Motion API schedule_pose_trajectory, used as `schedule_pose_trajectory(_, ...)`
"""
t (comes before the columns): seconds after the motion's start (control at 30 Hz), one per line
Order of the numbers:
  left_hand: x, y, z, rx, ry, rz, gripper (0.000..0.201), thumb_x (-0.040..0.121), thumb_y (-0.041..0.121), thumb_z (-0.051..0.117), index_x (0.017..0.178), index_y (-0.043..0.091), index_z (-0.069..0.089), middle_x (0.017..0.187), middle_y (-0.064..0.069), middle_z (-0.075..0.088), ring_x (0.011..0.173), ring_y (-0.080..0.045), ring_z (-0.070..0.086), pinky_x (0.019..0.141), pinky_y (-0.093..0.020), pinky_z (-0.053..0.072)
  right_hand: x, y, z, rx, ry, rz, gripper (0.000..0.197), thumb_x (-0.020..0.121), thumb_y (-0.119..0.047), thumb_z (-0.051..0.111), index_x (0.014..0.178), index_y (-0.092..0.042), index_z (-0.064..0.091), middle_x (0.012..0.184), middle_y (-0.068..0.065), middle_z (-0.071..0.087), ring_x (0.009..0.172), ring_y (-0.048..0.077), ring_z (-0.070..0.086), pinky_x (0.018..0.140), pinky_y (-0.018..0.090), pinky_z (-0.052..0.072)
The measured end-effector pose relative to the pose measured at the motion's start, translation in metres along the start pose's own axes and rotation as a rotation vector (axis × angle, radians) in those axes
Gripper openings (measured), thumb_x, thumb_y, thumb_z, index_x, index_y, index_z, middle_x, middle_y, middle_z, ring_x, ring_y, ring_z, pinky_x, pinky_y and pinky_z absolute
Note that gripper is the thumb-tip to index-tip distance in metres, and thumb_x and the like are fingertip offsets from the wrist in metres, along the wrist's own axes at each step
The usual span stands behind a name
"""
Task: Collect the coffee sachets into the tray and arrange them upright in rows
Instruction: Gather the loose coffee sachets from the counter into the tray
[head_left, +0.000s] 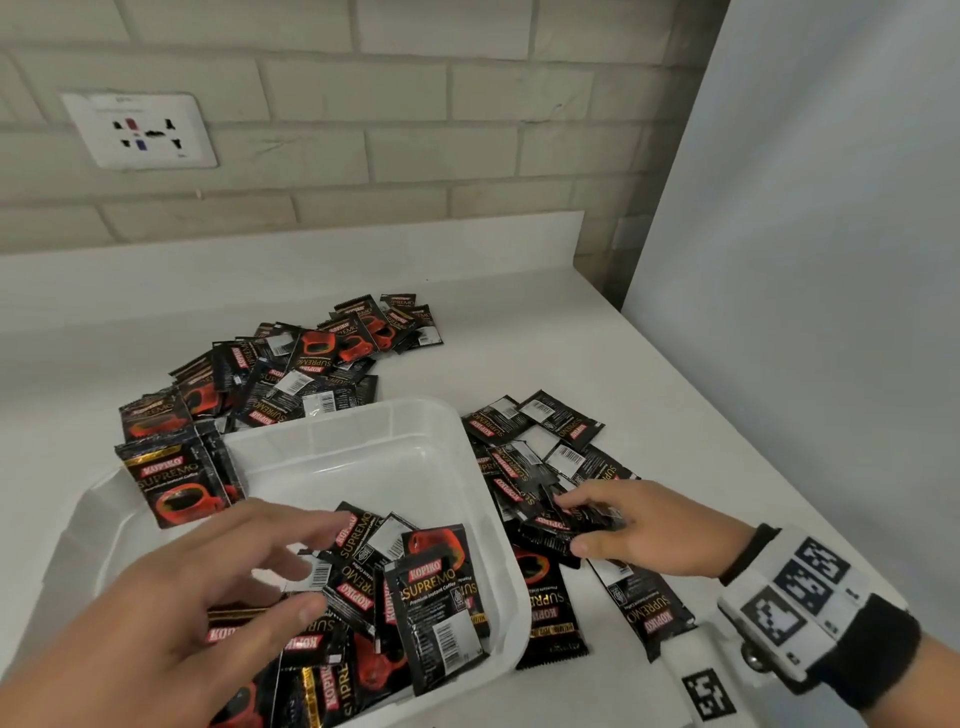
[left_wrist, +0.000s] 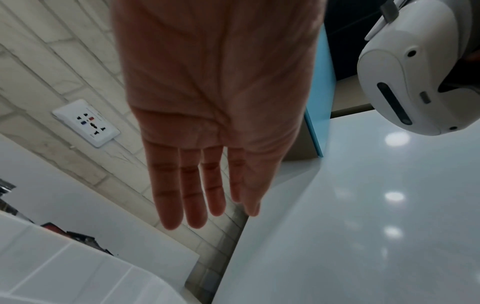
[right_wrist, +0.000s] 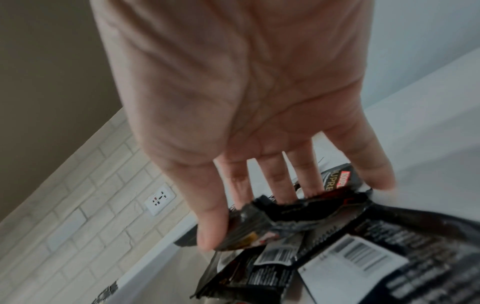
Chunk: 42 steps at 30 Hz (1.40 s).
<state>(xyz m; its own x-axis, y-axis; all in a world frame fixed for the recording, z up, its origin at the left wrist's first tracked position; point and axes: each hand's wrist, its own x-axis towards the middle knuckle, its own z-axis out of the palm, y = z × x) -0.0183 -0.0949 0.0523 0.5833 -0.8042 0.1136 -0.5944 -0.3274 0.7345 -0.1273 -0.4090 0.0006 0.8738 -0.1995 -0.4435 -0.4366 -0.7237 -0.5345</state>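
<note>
i see my left hand (head_left: 208, 587) spread flat and empty over the white tray (head_left: 363, 447), where glossy black-and-red coffee sachets (head_left: 441, 597) lie jumbled flat, while my right hand (head_left: 639, 525) pinches a few sachets from the pile (head_left: 540, 447) right of the tray.
</note>
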Motion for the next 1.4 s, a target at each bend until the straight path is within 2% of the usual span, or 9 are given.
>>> schedule_pose_trajectory(0.13,0.011,0.003,0.007,0.0,-0.033,0.045,0.044,0.071,0.082,0.043,0.108,0.062,0.055,0.098,0.029,0.062,0.083,0.006,0.063,0.055,-0.021,0.056,0.001,0.004,-0.003,0.061,-0.011,-0.025,0.04,0.083,-0.033,0.065,0.118,-0.04,0.049,0.13,-0.011,0.05,0.124,0.005,0.042,0.106,0.025,0.031)
schedule_pose_trajectory(0.33,0.022,0.006,0.011,-0.022,-0.151,0.017,0.05,0.065,0.087,0.04,0.111,0.067,0.049,0.102,0.03,0.061,0.089,0.005,0.062,0.068,-0.017,0.055,0.003,0.008,-0.003,0.148,-0.041,-0.017,0.041,0.071,-0.03,0.077,0.099,-0.046,0.051,0.121,-0.011,0.046,0.119,0.009,0.043,0.104,0.024,0.034)
schedule_pose_trajectory(0.47,0.028,0.005,0.016,-0.027,-0.18,0.013,0.059,0.054,0.094,0.037,0.109,0.073,0.043,0.108,0.033,0.057,0.097,0.004,0.058,0.074,-0.017,0.053,0.005,0.009,-0.005,0.154,-0.062,-0.036,0.037,0.076,-0.026,0.074,0.101,-0.041,0.051,0.115,-0.016,0.045,0.1,-0.01,0.042,0.078,0.0,0.031)
schedule_pose_trajectory(0.6,0.033,0.006,0.019,-0.02,-0.212,-0.008,0.054,0.055,0.079,0.054,0.107,0.077,0.037,0.11,0.035,0.053,0.101,0.005,0.056,0.078,-0.019,0.052,0.005,0.007,-0.007,0.118,-0.039,-0.071,0.03,0.083,-0.027,0.066,0.107,-0.037,0.052,0.109,-0.022,0.047,0.09,-0.018,0.04,0.071,-0.006,0.032)
schedule_pose_trajectory(0.73,0.039,0.008,0.022,-0.061,-0.219,-0.006,0.05,0.057,0.068,0.052,0.106,0.074,0.043,0.108,0.033,0.056,0.1,0.004,0.056,0.077,-0.018,0.052,0.008,0.006,-0.009,0.115,-0.001,-0.084,0.024,0.085,-0.028,0.064,0.102,-0.041,0.052,0.105,-0.022,0.052,0.088,-0.013,0.046,0.072,0.0,0.034)
schedule_pose_trajectory(0.9,0.048,0.012,0.025,-0.116,-0.225,-0.001,0.037,0.075,0.051,0.061,0.103,0.071,0.047,0.105,0.028,0.058,0.098,0.0,0.057,0.08,-0.017,0.05,0.01,0.008,-0.01,0.138,-0.078,-0.057,0.031,0.08,-0.029,0.069,0.099,-0.044,0.05,0.108,-0.025,0.048,0.105,-0.002,0.042,0.073,0.0,0.033)
schedule_pose_trajectory(1.13,0.05,0.004,0.021,-0.156,-0.286,-0.036,0.067,0.042,0.093,0.046,0.105,0.069,0.049,0.105,0.027,0.06,0.095,-0.003,0.06,0.08,-0.016,0.051,0.012,0.011,-0.014,0.142,-0.063,-0.075,0.028,0.079,-0.031,0.069,0.098,-0.046,0.055,0.116,-0.014,0.056,0.105,0.005,0.05,0.078,0.01,0.038)
schedule_pose_trajectory(1.3,0.053,0.005,0.023,-0.14,-0.278,-0.035,0.055,0.052,0.084,0.055,0.105,0.071,0.047,0.104,0.028,0.061,0.092,-0.003,0.062,0.082,-0.019,0.052,0.007,0.007,-0.011,0.032,0.107,-0.129,0.023,0.087,-0.027,0.06,0.102,-0.043,0.056,0.1,-0.014,0.062,0.091,0.001,0.058,0.079,0.011,0.044)
schedule_pose_trajectory(1.4,0.057,0.013,0.024,-0.124,-0.236,-0.037,0.044,0.069,0.055,0.054,0.106,0.073,0.038,0.102,0.033,0.059,0.094,0.001,0.059,0.082,-0.016,0.05,0.008,0.007,-0.011,-0.2,0.254,-0.191,0.029,0.09,-0.019,0.048,0.115,-0.033,0.056,0.074,-0.009,0.059,0.057,0.003,0.05,0.057,0.015,0.039)
